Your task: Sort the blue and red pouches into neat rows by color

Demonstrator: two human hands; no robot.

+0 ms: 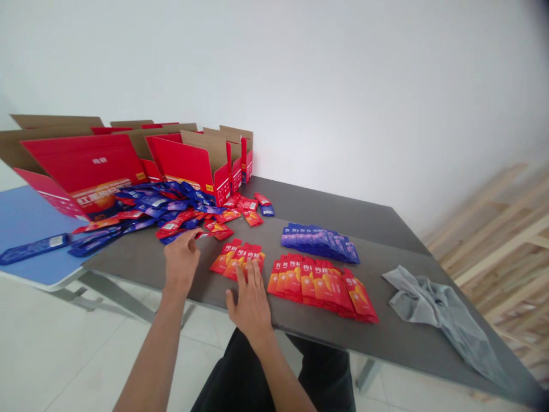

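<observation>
My left hand point(182, 260) is closed in a pinch on a red sachet point(209, 233), seen nearly edge-on, at the near side of a mixed heap of sachets. My right hand point(251, 300) lies with fingers stretched over a short overlapping row of red sachets point(226, 256), fingertips touching the row's right part. Right of that hand, a longer fanned row of red sachets point(317, 280) lies flat with its printed faces up. Behind it is a fanned row of blue-purple sachets point(315, 237).
Open red cartons point(184, 157) stand along the back left. Before them a heap of blue and red sachets point(160, 203) spreads across the grey table point(343, 214) and an adjoining blue table point(26, 220). A crumpled grey cloth point(422, 300) lies right; wooden slats point(510, 246) are beyond.
</observation>
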